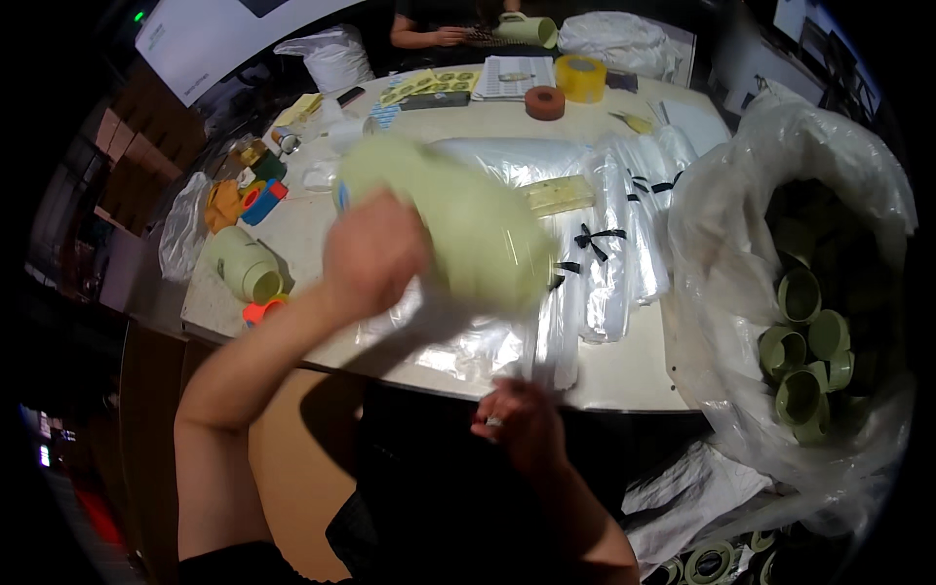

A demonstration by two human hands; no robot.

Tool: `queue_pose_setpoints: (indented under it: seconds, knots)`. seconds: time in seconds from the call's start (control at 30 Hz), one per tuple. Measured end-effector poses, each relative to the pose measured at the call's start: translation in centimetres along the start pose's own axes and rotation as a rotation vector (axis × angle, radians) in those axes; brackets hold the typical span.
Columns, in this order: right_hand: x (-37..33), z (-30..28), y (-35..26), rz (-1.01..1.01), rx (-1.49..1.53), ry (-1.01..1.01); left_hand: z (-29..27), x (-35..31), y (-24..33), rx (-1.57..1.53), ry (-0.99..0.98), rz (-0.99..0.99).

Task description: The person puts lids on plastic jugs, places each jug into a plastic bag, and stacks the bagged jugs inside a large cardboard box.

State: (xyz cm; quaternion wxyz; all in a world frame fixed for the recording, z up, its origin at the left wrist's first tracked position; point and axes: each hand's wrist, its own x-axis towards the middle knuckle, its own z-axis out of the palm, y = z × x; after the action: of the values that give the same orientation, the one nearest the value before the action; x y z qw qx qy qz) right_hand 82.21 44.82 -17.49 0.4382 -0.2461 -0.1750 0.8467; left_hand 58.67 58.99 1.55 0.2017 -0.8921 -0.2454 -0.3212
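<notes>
My left hand [375, 249] is closed in a fist at the near side of a large pale green jug [468, 224], raised above the table and tilted. Motion smears the jug, and its handle is hidden behind the hand. My right hand [526, 424] is just off the table's front edge, fingers curled around something small that I cannot make out. Flat clear plastic bags [468, 341] lie beneath the jug, and bundles of them tied with black strips [604, 283] lie to its right.
Another green vessel [244, 265] lies at the left, beside an orange ring [263, 310] and a blue-and-red tape dispenser [261, 202]. Rolls of yellow tape [581, 80] and brown tape [544, 102] stand at the back. A plastic-lined container [702, 263] holds green parts at right. Across the table, a person handles a green jug [528, 29].
</notes>
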Motion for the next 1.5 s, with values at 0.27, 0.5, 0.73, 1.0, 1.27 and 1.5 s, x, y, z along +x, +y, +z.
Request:
queue_pose_setpoints:
  seconds: [0.27,0.5,0.73,1.0,1.27,1.5]
  knots:
    - [-12.7,0.3,1.0,0.503,0.706,-0.046,-7.0,-10.2,18.6,-0.633,-0.102,-0.454]
    - [-17.6,-3.2,-4.6,-0.487,-1.277,0.091,-5.4,-17.6,26.7,-1.571,0.114,-1.586]
    - [-18.2,-14.2,-24.9,-0.549,-1.969,1.36,-4.4,-17.8,27.3,-1.529,0.089,-1.701]
    - [-18.2,-6.9,-13.9,-0.964,-1.209,0.908,-3.4,-15.1,25.2,-1.431,0.573,-1.923]
    - [-14.7,-0.8,-2.8,-0.5,-0.476,0.25,-4.7,-15.3,25.6,-1.424,0.452,-1.832]
    - [-16.8,4.1,-3.1,-0.999,-1.178,0.247,-6.8,-14.3,26.5,-1.257,0.645,-1.852]
